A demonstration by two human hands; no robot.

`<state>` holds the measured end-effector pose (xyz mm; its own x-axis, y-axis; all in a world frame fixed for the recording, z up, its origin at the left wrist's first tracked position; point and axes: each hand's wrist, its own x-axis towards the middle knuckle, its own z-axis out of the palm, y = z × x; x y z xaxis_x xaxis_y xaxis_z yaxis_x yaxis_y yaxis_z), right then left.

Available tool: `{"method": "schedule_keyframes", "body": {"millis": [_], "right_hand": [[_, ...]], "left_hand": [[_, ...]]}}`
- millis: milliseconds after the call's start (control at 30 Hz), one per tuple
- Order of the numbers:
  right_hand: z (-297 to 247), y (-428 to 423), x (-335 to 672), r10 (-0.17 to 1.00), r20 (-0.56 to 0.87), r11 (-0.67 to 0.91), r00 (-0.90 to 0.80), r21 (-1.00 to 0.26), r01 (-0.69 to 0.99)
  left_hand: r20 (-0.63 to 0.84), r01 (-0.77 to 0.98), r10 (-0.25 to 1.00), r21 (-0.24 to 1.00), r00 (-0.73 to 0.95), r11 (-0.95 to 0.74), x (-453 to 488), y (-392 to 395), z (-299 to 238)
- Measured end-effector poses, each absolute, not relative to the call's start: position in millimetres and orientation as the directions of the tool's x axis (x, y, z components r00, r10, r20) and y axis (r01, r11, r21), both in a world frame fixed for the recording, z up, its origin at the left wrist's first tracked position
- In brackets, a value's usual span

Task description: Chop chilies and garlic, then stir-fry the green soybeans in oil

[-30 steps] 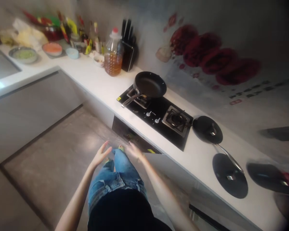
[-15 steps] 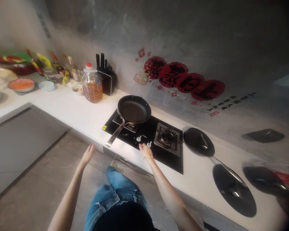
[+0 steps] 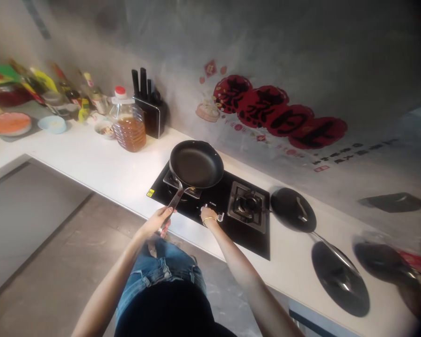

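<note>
A dark frying pan [image 3: 196, 164] rests on the left burner of the black gas hob [image 3: 219, 234], its metal handle pointing toward me. Around the end of that handle my left hand [image 3: 160, 221] is closed. My right hand [image 3: 209, 215] is closed on the hob's left control knob [image 3: 204, 207], which its fingers partly cover. Just right of that hand shows the second knob [image 3: 220, 217]. The right burner [image 3: 248, 206] carries no pan. The frying pan's inside looks bare.
Left of the hob stand an oil jug [image 3: 128, 126], a knife block [image 3: 150, 114] and a small bowl [image 3: 105, 130]. Farther left are a blue bowl [image 3: 52, 124] and a plate of orange food [image 3: 10, 123]. Dark lids or pans, including a long-handled one [image 3: 293, 209], lie to the right.
My left hand has moved from in front of the counter to the pan handle and closed on it. My right hand has come onto the left knob. The view has shifted slightly.
</note>
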<state>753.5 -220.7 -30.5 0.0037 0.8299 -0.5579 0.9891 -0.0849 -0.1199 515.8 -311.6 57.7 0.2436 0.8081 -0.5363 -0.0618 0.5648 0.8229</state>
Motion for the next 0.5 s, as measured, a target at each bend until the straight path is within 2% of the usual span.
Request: {"method": "schedule_keyframes", "body": {"millis": [500], "right_hand": [[-37.9, -218.8, 760.1, 0.816, -0.576, -0.068, 0.047, -0.016, 0.998]], "left_hand": [[-0.534, -0.137, 0.816, 0.812, 0.220, 0.568, 525.8, -319.6, 52.7]]}}
